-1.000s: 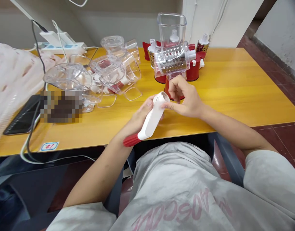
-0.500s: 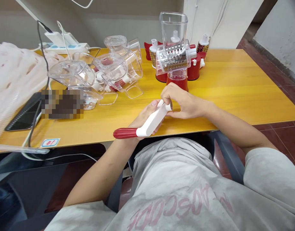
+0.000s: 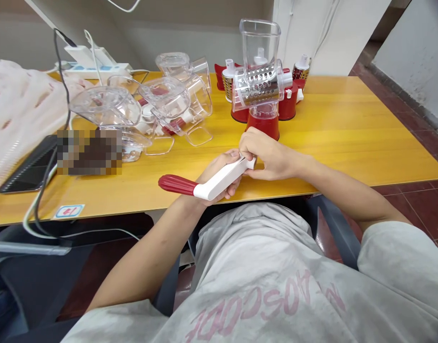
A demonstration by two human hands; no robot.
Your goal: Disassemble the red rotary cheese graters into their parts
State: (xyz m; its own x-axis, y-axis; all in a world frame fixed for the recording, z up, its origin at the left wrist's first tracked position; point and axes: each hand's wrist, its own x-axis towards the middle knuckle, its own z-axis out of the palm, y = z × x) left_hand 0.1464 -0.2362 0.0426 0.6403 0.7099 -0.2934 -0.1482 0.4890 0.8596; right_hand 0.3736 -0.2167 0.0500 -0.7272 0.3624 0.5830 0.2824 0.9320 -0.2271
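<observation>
A white crank handle with a ribbed red grip lies slanted across my hands at the table's front edge. My left hand is closed around its white arm from beneath, thumb along the upper side. At the far end, my right hand pinches the handle's white socket with curled fingers and thumb. Just beyond my hands stands a rotary grater, upright on a red base, with a clear hopper on top and a perforated metal drum inside.
Clear plastic grater housings lie piled left of centre. More red bases and a metal drum stand behind the grater. At the left are a black phone, loose cables, a power strip and a plastic bag.
The handle's red grip has swung slightly up and to the left. My right fingers have curled further over the socket end, and both hands keep their hold.
</observation>
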